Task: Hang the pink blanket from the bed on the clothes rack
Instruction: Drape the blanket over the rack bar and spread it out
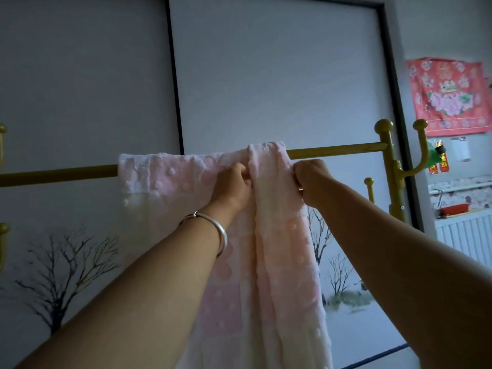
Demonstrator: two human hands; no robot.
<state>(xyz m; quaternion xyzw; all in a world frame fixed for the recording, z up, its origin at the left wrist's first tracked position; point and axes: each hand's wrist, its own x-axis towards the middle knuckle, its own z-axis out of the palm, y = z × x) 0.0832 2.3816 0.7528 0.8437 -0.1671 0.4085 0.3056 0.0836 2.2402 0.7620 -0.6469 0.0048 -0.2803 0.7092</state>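
Pale sliding wardrobe panels [279, 83], printed low down with bare trees, fill the background, and their tops and bottoms run out of frame. In front of them the gold clothes rack [332, 149] crosses the view as one tilted bar, its left end cut off at the edge and its lower frame unseen. The pink blanket [186, 171] is draped over the bar's middle and hangs past the bottom edge; its back half is hidden. Bare bar lies open on either side of it. Both forearms reach up from below. The left hand [231, 183], with a silver bangle [213, 230] at the wrist, is closed in a fist on a fold just under the bar; the right hand [310, 179] pinches the bunched right edge. A red poster [448, 95] is blurred at far right.
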